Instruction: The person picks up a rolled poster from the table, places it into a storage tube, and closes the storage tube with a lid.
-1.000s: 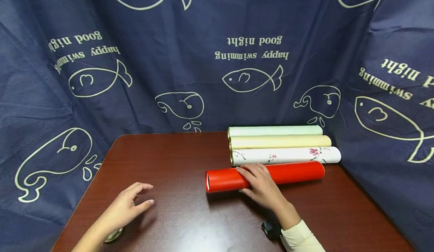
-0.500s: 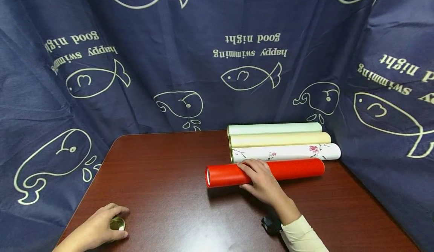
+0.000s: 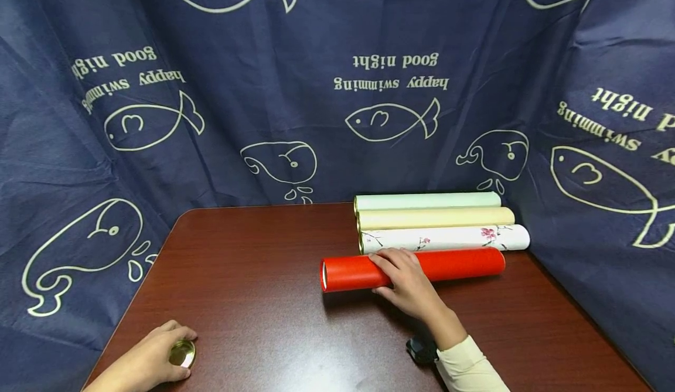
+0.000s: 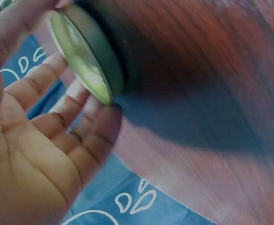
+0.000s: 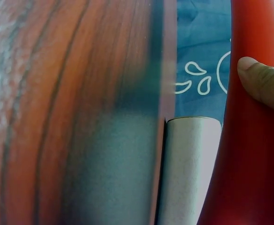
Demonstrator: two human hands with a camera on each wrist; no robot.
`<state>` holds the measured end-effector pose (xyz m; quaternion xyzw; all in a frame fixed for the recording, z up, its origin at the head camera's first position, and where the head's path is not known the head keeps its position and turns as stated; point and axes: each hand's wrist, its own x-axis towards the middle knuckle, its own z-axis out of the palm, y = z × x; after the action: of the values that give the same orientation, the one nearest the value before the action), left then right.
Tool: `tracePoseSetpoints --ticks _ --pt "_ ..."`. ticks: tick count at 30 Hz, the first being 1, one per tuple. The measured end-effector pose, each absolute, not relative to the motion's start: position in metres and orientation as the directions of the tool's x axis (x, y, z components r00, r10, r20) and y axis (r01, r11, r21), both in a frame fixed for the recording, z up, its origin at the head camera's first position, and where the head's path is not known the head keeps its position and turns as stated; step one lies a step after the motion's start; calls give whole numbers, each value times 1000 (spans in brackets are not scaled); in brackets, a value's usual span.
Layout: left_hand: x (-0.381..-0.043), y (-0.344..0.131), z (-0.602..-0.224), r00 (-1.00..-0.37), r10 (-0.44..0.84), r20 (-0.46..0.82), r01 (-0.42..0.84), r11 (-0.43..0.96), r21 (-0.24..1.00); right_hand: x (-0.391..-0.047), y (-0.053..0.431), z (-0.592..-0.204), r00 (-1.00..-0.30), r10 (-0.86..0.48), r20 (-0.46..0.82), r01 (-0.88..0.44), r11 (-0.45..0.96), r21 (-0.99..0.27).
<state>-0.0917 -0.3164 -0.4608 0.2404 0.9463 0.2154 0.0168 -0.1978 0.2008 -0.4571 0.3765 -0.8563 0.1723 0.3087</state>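
Note:
At the lower left of the head view, my left hand (image 3: 153, 357) grips a round gold metal lid (image 3: 181, 354) between thumb and fingers. The left wrist view gives the lid (image 4: 83, 56) edge-on, tilted, with fingertips against its rim. My right hand (image 3: 405, 280) holds a long red cardboard tube (image 3: 350, 273) from above, near its middle. The tube's left end is uncapped, with a pale inner rim, and a shadow falls on the table under it. In the right wrist view a thumb (image 5: 263, 84) presses on the red tube (image 5: 256, 150).
Behind the red tube lie a white tube with pink blossoms (image 3: 445, 239), a cream tube (image 3: 437, 218) and a pale green tube (image 3: 427, 201), side by side. All stand on a brown wooden table (image 3: 253, 263). A blue printed curtain (image 3: 295, 87) encloses the back and sides.
My left hand has moved down and left to the gold lid and now grips it; the lid has tilted slightly. The right hand still holds the red tube in nearly the same place.

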Motion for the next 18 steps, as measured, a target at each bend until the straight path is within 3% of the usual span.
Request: tracePoseSetpoints --ticks 10,18 --pt "-109 -270 -459 -814 488 316 581 697 420 -199 197 -462 -523 -562 641 -760 648 -52" --pt "-146 -202 -446 -853 424 304 512 567 645 -200 190 -464 -542 -579 609 -755 653 -50"
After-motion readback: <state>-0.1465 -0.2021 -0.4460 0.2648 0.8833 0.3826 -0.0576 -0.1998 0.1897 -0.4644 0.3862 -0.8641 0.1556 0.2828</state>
